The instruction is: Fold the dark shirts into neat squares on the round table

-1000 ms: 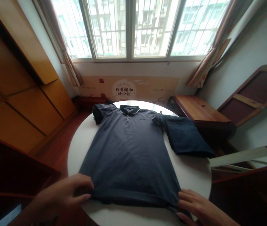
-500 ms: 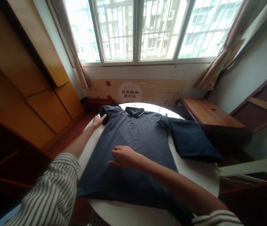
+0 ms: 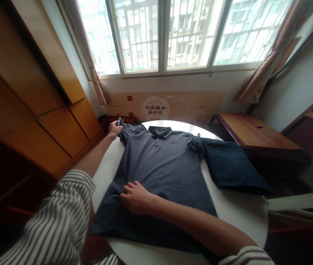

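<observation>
A dark grey polo shirt [image 3: 159, 169] lies front up on a round white table [image 3: 105, 165], its black collar with a white edge at the far side. My left hand [image 3: 115, 129] is closed on the end of the shirt's left-side sleeve and holds it slightly raised. On the lower left part of the shirt, my right hand [image 3: 137, 197] is closed with curled fingers, and the cloth creases around them. Its fingertips are partly hidden. Folded dark blue trousers [image 3: 234, 167] lie at the right, touching the shirt's other sleeve.
Beyond the table is a wall banner [image 3: 181, 105] under a barred window [image 3: 162, 36]. A wooden desk [image 3: 256, 130] stands at the right behind the trousers. Wooden cabinets [image 3: 57, 136] line the left side. A pale bar [image 3: 300, 200] juts in at the right.
My left hand has lifted the sleeve end up and away from the table. My right hand has come down onto the shirt and closed on its cloth, a little lower and further left.
</observation>
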A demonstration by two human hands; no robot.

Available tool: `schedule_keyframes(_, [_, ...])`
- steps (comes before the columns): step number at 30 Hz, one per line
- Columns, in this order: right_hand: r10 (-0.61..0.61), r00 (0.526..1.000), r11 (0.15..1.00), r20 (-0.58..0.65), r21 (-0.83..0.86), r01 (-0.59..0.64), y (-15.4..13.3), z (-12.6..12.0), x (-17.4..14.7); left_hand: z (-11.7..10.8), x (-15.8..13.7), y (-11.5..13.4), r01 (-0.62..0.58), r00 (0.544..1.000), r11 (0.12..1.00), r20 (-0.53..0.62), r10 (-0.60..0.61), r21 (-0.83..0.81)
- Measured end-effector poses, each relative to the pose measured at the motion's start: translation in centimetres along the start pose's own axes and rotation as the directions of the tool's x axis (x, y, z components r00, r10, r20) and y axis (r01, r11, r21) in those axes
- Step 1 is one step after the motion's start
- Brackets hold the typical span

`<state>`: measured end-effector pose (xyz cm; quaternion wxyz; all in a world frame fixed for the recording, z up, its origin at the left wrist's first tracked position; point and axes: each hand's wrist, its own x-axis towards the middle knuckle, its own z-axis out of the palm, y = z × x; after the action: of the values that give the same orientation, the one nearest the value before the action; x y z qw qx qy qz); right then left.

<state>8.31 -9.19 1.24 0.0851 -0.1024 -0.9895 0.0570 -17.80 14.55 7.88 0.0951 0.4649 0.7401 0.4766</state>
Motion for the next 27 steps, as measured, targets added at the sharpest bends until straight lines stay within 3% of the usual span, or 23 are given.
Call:
schedule_keyframes(4, [0.079, 0.993, 0.993, -0.09, 0.098, -0.07, -0.6, -0.1, -0.5, 0.2, -0.3, 0.5, -0.055, 0.998, 0.996, 0.048, 0.051, 0.074])
schedule_keyframes(8, [0.039, 0.999, 0.977, -0.005, 0.209, -0.037, -1.5, -0.2, -1.1, -0.6, -1.9, 0.3, -0.102, 0.994, 0.984, -0.034, 0.108, 0.148])
schedule_keyframes(11, [0.027, 0.999, 0.97, 0.025, 0.243, -0.032, -1.9, -0.3, -1.3, -0.3, -4.1, 0.7, -0.32, 0.943, 0.922, -0.021, 0.333, 0.216])
schedule_keyframes(14, [0.035, 0.999, 0.968, 0.021, 0.247, -0.039, -1.9, -0.3, -1.3, 1.5, -7.4, 1.3, -0.583, 0.812, 0.752, 0.239, 0.532, 0.308])
schedule_keyframes(16, [0.036, 0.999, 0.971, 0.021, 0.237, -0.04, -1.8, -0.3, -1.3, 3.2, -9.8, 1.5, -0.636, 0.756, 0.684, 0.466, 0.459, 0.357])
schedule_keyframes(18, [0.032, 0.999, 0.974, 0.016, 0.224, -0.034, -1.6, -0.3, -1.4, 4.6, -11.6, 1.6, -0.628, 0.733, 0.664, 0.593, 0.332, 0.405])
schedule_keyframes(22, [-0.008, 0.995, 0.987, -0.102, 0.16, 0.024, -2.2, 0.2, -1.5, 5.9, -12.0, 1.9, -0.572, 0.776, 0.684, 0.57, 0.271, 0.453])
schedule_keyframes(24, [-0.053, 0.986, 0.989, -0.159, 0.13, 0.074, -3.1, 0.6, -1.4, 5.8, -10.6, 2.4, -0.521, 0.83, 0.703, 0.479, 0.287, 0.483])
schedule_keyframes(27, [-0.079, 0.987, 0.992, -0.142, 0.09, 0.092, -4.6, 1.4, -0.9, 5.7, -7.7, 3.2, -0.427, 0.899, 0.742, 0.331, 0.286, 0.518])
